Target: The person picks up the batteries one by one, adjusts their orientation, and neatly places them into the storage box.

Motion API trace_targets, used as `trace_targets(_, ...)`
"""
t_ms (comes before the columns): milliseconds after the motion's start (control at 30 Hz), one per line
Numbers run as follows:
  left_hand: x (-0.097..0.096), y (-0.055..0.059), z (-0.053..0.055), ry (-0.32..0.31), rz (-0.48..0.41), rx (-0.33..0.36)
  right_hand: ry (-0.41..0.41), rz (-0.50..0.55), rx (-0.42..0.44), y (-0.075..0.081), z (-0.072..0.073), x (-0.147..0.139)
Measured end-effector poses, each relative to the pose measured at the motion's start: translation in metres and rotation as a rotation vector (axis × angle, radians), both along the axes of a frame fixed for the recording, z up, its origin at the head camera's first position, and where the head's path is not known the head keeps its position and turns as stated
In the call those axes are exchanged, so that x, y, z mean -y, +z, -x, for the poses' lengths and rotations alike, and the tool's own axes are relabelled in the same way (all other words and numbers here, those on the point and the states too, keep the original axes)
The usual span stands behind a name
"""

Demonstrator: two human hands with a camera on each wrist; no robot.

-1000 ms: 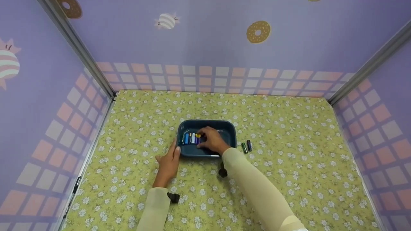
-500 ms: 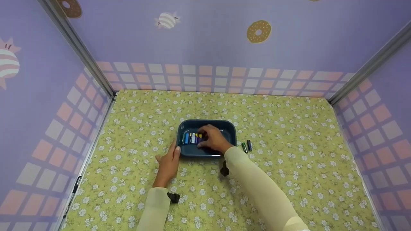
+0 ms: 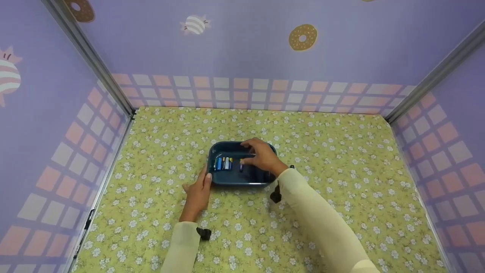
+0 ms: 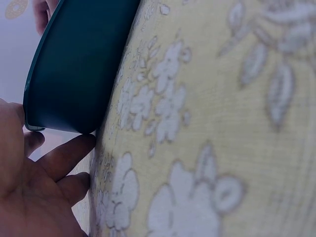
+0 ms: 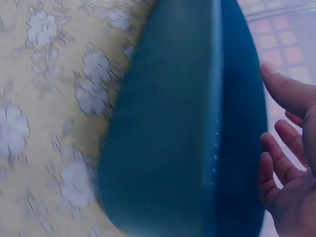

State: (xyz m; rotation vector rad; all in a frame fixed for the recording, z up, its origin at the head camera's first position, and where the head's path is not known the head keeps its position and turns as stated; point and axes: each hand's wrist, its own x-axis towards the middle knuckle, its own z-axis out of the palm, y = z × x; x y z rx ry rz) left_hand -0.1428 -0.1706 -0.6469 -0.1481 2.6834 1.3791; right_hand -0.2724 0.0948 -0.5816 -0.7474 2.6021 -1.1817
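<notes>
A dark teal basin (image 3: pixel 227 178) sits on the flowered cloth, overlapped by both hands in the head view. My left hand (image 3: pixel 197 193) rests against its left end, thumb at the front corner. In the left wrist view, fingertips (image 4: pixel 69 153) touch the wall's outer side. Inside the basin, a row of small batteries (image 3: pixel 223 163) in blue, white and dark colours lies at the left. A single purple battery (image 3: pixel 241 167) lies apart to the row's right. My right hand (image 3: pixel 264 154) hovers over the basin, its fingers spread, the thumb overlapping that battery's top.
The dark end of a battery (image 3: pixel 292 167) shows beside the right wrist, outside the basin. Flowered cloth (image 3: pixel 341 163) spreads round the basin. Purple patterned walls (image 3: pixel 242 49) enclose the back and both sides.
My right hand has moved right and slightly back, and its fingers have spread. The purple battery now lies farther right, apart from the row. The left hand has kept its place.
</notes>
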Motion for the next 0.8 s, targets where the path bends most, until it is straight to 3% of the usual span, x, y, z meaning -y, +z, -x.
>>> trace_targets(433, 0.001, -0.002, 0.001, -0.007, 0.025, -0.012, -0.135, 0.032, -0.109, 0.033, 0.002, -0.079)
trace_targets(600, 0.001, -0.002, 0.001, -0.008, 0.018, -0.007, -0.190, 0.013, -0.152, 0.034, -0.001, -0.112)
trace_targets(800, 0.000, -0.002, 0.001, -0.002, 0.015, -0.013, -0.223, -0.002, -0.130, 0.023, -0.008, -0.144)
